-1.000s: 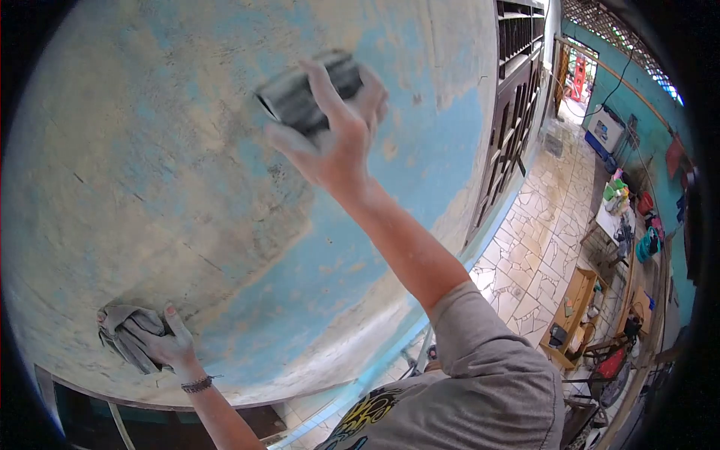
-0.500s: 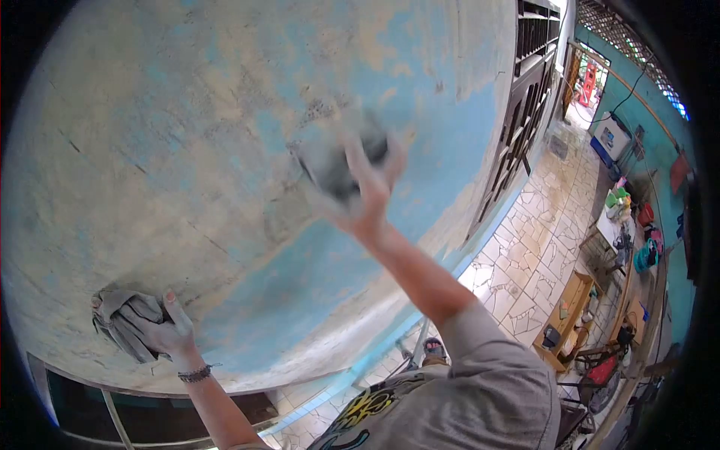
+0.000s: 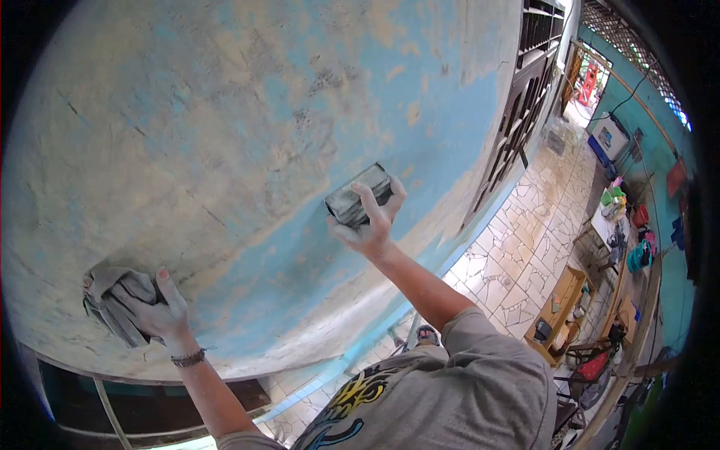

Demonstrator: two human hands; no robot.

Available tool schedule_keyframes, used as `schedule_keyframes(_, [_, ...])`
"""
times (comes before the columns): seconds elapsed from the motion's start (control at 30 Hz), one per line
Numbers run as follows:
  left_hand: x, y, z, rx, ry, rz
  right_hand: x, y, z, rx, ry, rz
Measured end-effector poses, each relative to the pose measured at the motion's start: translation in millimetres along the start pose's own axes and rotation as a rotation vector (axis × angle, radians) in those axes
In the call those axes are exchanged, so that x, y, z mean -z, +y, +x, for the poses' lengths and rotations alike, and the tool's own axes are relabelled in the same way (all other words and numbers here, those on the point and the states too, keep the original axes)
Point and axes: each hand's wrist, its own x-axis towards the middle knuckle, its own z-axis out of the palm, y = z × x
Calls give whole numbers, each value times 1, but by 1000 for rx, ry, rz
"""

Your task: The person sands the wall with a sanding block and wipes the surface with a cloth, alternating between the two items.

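My right hand (image 3: 373, 225) is wrapped round a dusty grey sanding block (image 3: 358, 193), which lies against a patchy blue and beige wall (image 3: 247, 135). Fingers and thumb grip the block from its lower side. At the lower left, my left hand (image 3: 166, 315) presses a bunched grey cloth (image 3: 120, 296) to the same wall, with the thumb raised apart. Part of the cloth hides the fingers. Both hands are coated in pale dust. Around the block the surface is mostly blue; near the cloth it is beige and grey.
Dark window bars (image 3: 517, 97) adjoin the wall on the right. Below is a floor of broken pale tiles (image 3: 525, 247). A wooden box with things in it (image 3: 574, 296) and a cluttered table (image 3: 604, 221) stand along the right side. A dark opening (image 3: 67, 397) lies below the cloth.
My right hand has moved the sanding block down the wall, and it shows sharply now where it was blurred. The left hand and cloth sit slightly higher and further left in view.
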Motion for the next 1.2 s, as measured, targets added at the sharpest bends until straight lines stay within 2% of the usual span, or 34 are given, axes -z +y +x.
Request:
schedule_keyframes(0.07, [-8, 5, 5, -4, 27, 3, -9, -14, 70, 122, 115, -20])
schedule_keyframes(0.2, [-4, 4, 8, -50, 36, -34, -31, -38, 208, 284, 218, -57])
schedule_keyframes(0.33, [0, 13, 9, -43, 50, 1, -26, -34, 184, 258, 179, -59])
schedule_keyframes(0.5, [-1, 4, 4, -68, 17, 47, 1, 19, 7, -47, 78, 2])
schedule_keyframes(0.63, [-7, -13, -7, -34, 39, 80, -7, 14, 49, -42, 126, 50])
schedule_keyframes(0.7, [-7, -2, -3, -26, 45, 69, 3, -5, 135, 142, 56, -48])
schedule_keyframes(0.77, [-4, 5, -1, -56, 54, 65, -6, -12, 198, 173, 108, -109])
schedule_keyframes(0.87, [-7, 0, 0, -75, 77, 43, -18, -9, 234, 170, 200, -95])
schedule_keyframes(0.97, [-8, -7, -4, -45, 51, 50, -8, 16, 178, 215, 175, -36])
schedule_keyframes(1.1, [-10, -2, -3, -25, 68, -1, 14, 45, 38, -62, 111, -49])
schedule_keyframes(1.2, [-3, 6, 1, -67, 55, 57, 15, 48, 33, 22, 73, -55])
